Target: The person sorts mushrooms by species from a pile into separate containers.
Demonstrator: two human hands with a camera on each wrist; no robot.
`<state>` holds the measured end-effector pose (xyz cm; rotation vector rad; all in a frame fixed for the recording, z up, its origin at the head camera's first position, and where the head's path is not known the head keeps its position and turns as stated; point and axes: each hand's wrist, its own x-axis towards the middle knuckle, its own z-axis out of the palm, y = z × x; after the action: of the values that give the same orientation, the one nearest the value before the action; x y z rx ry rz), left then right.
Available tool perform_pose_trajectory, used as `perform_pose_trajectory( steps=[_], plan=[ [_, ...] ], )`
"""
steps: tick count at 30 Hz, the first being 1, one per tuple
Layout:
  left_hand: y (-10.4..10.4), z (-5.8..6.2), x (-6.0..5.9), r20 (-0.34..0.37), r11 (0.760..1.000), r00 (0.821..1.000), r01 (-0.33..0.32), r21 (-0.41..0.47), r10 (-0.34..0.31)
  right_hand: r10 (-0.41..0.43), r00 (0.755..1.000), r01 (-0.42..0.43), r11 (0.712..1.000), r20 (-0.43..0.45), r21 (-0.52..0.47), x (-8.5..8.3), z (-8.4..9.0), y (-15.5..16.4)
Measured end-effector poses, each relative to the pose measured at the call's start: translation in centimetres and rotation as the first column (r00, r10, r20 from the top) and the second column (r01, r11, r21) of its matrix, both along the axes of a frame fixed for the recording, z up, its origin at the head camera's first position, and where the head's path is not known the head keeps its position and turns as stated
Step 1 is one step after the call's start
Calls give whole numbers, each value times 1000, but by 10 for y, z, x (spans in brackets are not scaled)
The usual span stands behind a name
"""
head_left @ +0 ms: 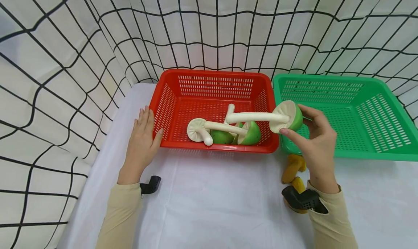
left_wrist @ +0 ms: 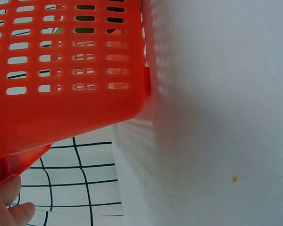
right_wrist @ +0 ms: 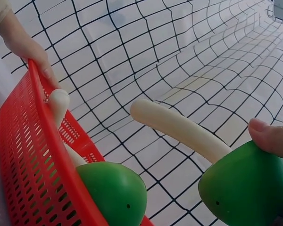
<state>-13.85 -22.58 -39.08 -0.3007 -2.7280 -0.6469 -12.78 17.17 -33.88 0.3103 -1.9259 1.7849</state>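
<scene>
My right hand (head_left: 318,135) pinches the green cap of a toy mushroom (head_left: 258,117) between thumb and fingers. Its white stem points left over the right side of the red basket (head_left: 209,75); in the right wrist view this green-capped mushroom (right_wrist: 247,186) is held apart from the basket. Several more mushrooms (head_left: 222,136) with green caps and white stems lie in the red basket, partly overlapping. My left hand (head_left: 142,142) rests on the basket's left rim, fingers straight and thumb toward the inside. In the left wrist view only some fingertips (left_wrist: 21,212) show beside the red rim.
To the right stands a green basket (head_left: 372,154), adjoining the red one. Yellow-brown mushroom-like pieces (head_left: 292,169) lie on the white tablecloth (head_left: 209,205) near my right wrist, partly hidden by the black wrist camera (head_left: 303,200). Black netting (head_left: 215,28) over white cloth encloses the back and left.
</scene>
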Motion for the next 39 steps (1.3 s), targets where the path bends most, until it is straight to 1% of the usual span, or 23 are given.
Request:
perform_pose_trajectory(
  steps=[6,12,17,21,27,30,39],
  plan=[
    [0,-1,-1,-4,1000,1000,-3,-3,3,14,999,-14,1000,29,-10,-8,-3,-5],
    [0,-1,-1,-6,1000,1000,-2,-4,2,-23,997,19,998,69,61,-14,-3,-11],
    [0,0,-1,-8,1000,1000,-3,1,3,-27,997,19,994,75,104,-18,-4,-15],
    [0,0,-1,-17,1000,1000,-8,-3,8,-23,997,15,994,73,107,-22,-6,-18],
    [0,0,-1,-11,1000,1000,-12,-10,12,-17,997,7,992,78,125,-28,-9,-22],
    [0,0,-1,-12,1000,1000,-12,-11,12,-19,996,6,990,87,143,-30,-11,-24],
    [0,0,-1,-2,1000,1000,-17,-9,17,-17,996,2,988,91,154,-34,-12,-30]
  ],
)
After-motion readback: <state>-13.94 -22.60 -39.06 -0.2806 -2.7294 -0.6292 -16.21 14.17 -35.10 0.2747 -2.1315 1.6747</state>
